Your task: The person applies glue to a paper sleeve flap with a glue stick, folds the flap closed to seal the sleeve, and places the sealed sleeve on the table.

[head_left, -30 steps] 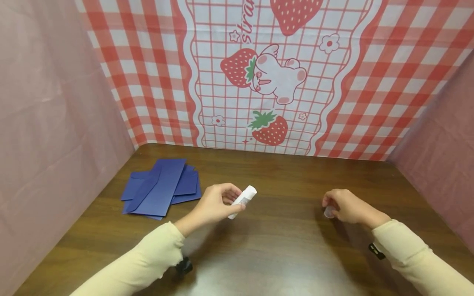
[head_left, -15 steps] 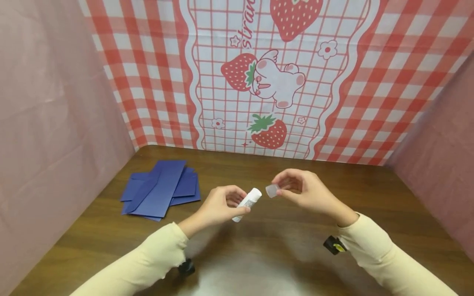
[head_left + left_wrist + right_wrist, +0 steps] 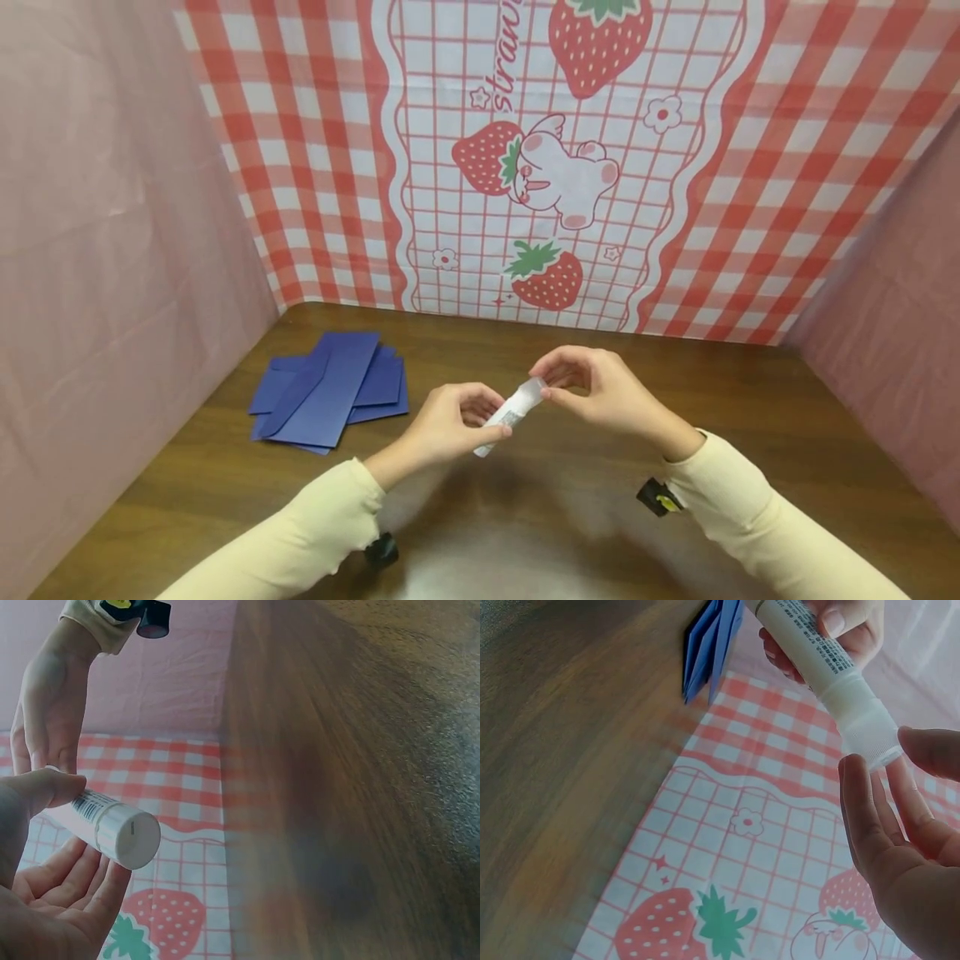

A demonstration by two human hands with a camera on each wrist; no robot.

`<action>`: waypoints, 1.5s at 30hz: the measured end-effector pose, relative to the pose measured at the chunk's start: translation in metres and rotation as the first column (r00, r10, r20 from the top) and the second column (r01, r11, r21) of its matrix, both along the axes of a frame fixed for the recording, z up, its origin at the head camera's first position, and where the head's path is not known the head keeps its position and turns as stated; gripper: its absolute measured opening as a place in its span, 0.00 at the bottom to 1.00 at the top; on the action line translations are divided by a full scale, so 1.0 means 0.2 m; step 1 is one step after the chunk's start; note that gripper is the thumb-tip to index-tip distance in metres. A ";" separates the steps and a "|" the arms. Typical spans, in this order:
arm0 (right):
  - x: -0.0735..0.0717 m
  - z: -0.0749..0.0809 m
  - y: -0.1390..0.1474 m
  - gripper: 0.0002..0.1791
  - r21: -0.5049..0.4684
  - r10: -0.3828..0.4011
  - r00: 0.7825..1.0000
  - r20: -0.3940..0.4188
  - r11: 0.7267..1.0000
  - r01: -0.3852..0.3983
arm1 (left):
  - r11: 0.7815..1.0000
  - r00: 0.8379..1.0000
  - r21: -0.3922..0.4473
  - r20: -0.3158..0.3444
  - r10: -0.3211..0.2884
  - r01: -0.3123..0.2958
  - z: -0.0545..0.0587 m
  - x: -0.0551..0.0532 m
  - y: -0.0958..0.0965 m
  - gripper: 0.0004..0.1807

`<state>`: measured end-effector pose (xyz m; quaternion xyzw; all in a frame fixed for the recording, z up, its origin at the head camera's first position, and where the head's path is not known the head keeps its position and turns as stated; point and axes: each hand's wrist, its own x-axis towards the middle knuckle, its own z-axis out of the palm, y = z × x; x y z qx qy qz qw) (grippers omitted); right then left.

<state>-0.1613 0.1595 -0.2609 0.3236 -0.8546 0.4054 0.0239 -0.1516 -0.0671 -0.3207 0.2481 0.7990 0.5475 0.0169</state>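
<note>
A white glue stick [image 3: 502, 423] with a printed barcode label is held tilted above the table by my left hand [image 3: 442, 425], thumb on one side and fingers on the other. Its round base [image 3: 139, 841] faces the left wrist camera. My right hand [image 3: 607, 396] pinches a translucent ribbed cap [image 3: 871, 735] between thumb and fingertips. In the right wrist view the cap sits over the top end of the glue stick, in line with it. Whether it is pressed fully down, I cannot tell.
Several dark blue envelopes [image 3: 322, 400] lie in a loose, crossed pile at the left of the brown wooden table [image 3: 675, 533]. A strawberry-patterned checked cloth [image 3: 555, 192] hangs behind the table. Pink cloths [image 3: 127, 250] hang along both sides.
My right hand has come left from the table's right side, lifting the cap and bringing it onto the glue stick's end. The left hand has shifted slightly right, still holding the glue stick.
</note>
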 end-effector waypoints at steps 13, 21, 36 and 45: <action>0.01 -0.01 -0.01 0.09 0.044 0.032 0.998 0.061 0.998 -0.035 | 0.999 0.998 0.010 -0.020 -0.053 0.053 0.00 0.00 0.05 0.14; -0.01 -0.07 -0.01 0.21 0.040 -0.098 0.995 -0.012 0.994 0.098 | 1.000 1.000 0.006 0.017 -0.014 0.014 -0.02 -0.17 0.06 0.16; 0.02 -0.23 0.11 0.18 0.060 -0.208 0.978 0.016 0.977 0.207 | 0.951 0.966 -0.172 -0.047 0.254 -0.258 -0.21 -0.56 0.05 0.14; 0.02 -0.22 0.15 0.17 0.051 -0.250 0.968 0.005 0.967 0.250 | 0.955 0.973 -0.194 -0.089 0.212 -0.226 -0.19 -0.55 0.06 0.18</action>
